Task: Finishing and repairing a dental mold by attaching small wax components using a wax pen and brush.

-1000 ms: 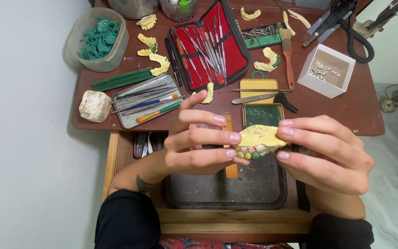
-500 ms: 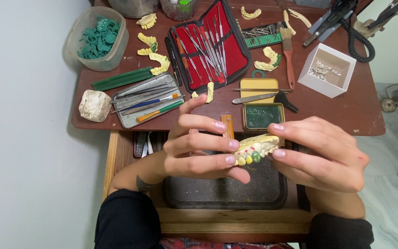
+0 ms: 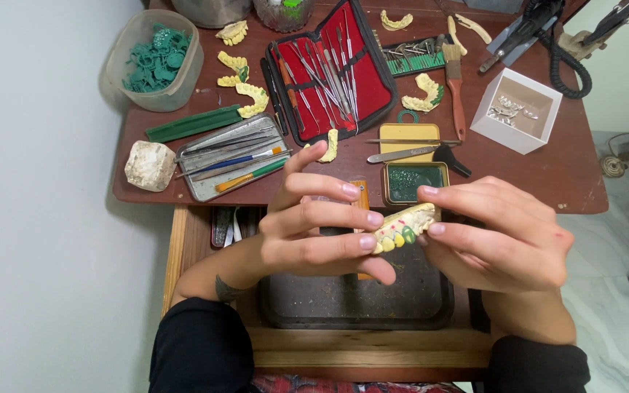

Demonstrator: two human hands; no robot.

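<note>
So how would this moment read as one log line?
left hand: grips dental cast | right hand: grips cast | below: dark tray | behind: open instrument case

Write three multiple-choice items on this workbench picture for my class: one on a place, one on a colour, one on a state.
1. Where is the clear tub of green pieces?
A. far-left table corner
B. in the dark tray
C. inside the white box

2. What colour lines the open instrument case?
A. blue
B. red
C. yellow

3. How is the tooth model held?
A. lying on the table
B. left hand only
C. between both hands

Answers: 1 A, it stands at the far left; 2 B, the lining is red; 3 C, the left hand and right hand both grip it.
</note>
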